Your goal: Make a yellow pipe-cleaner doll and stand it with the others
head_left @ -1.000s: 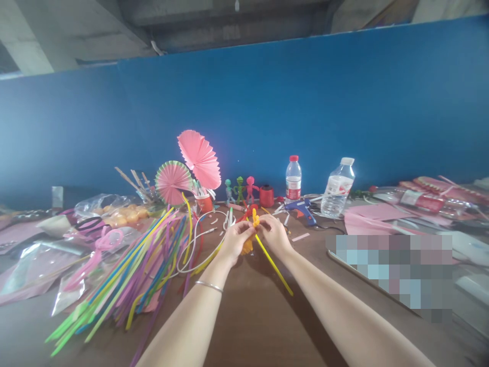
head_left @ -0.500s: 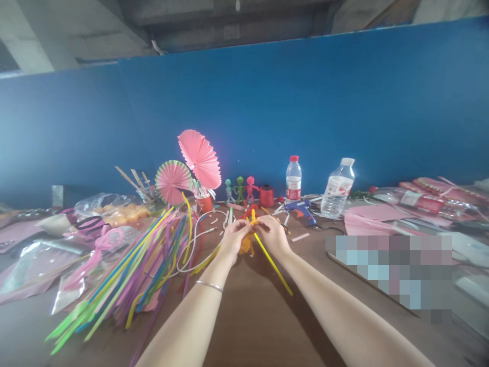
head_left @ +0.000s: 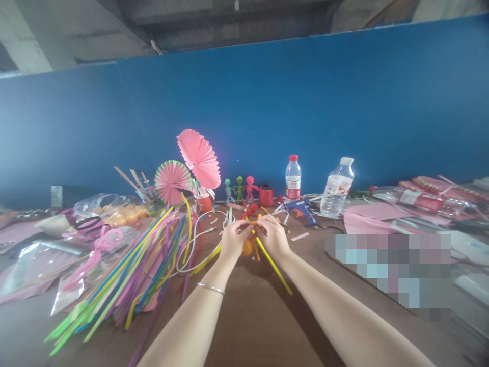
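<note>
Both my hands meet over the middle of the table around a small orange figure of bent pipe cleaner. My left hand (head_left: 233, 239) pinches its left side between thumb and fingertips. On the other side, the fingers of my right hand (head_left: 273, 235) are closed on it too. The orange pipe cleaner figure (head_left: 247, 248) shows a round coiled part and a short limb below my fingers; its upper part is mostly covered. A yellow pipe cleaner (head_left: 273, 266) slants down to the right from under my right hand; whether it is held or lies on the table, I cannot tell.
Loose coloured pipe cleaners (head_left: 126, 275) spread over the left. Behind my hands stand several small figures (head_left: 239, 189), a red jar (head_left: 266, 195) and a red-capped bottle (head_left: 293, 178). A blue glue gun (head_left: 301, 208) and a tilted bottle (head_left: 336, 188) are to the right.
The orange figure has turned in my fingers: the part that stuck up now lies flatter, and its coiled part and limb show further below. Both hands stay in nearly the same place.
</note>
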Demonstrator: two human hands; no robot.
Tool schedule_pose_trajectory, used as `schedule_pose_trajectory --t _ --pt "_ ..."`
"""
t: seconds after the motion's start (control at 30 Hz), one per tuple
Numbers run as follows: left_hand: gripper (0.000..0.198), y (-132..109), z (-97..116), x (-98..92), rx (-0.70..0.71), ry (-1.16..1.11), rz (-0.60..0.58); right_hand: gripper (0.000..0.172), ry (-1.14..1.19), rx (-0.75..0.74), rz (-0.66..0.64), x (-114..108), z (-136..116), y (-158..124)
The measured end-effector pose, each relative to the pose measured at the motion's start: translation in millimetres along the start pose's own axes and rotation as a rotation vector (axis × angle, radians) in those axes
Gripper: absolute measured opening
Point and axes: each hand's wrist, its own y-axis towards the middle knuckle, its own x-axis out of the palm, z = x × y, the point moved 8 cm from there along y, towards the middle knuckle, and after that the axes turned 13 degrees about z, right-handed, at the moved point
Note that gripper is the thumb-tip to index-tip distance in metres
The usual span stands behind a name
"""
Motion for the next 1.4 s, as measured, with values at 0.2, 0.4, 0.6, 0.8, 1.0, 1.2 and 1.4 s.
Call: schedule_pose_trajectory --t 0.2,0.4,0.6,0.8,1.0,1.2,1.4 --pt "0.021 3 -5 0.6 0.024 0.033 0.007 0.018 -0.006 -0.023 -0.019 2 -4 0" --pt "0.023 7 -22 7.0 -0.05 -0.051 -0.032 0.015 0.021 -0.023 -0.03 3 -4 0" --pt "0.028 5 -27 11.2 -0.098 -0.112 -0.061 0.014 0.012 -0.026 -0.056 6 -5 -2" --pt "0.029 2 -25 12.7 -0.174 -0.238 -0.079 0.015 -0.139 -0.097 -0.095 6 -6 0" --pt "0.032 -3 -28 20.0 -0.374 -0.496 -0.225 0.015 -0.069 -0.046 -0.046 1 -1 1" --pt "0.027 -1 -34 13.1 -0.43 -0.531 -0.137 0.011 -0.049 -0.034 -0.064 4 -2 -1" --pt "0.029 10 -43 -7.2 -0.37 -0.449 0.109 0.013 -0.139 0.113 -0.054 1 15 -1"
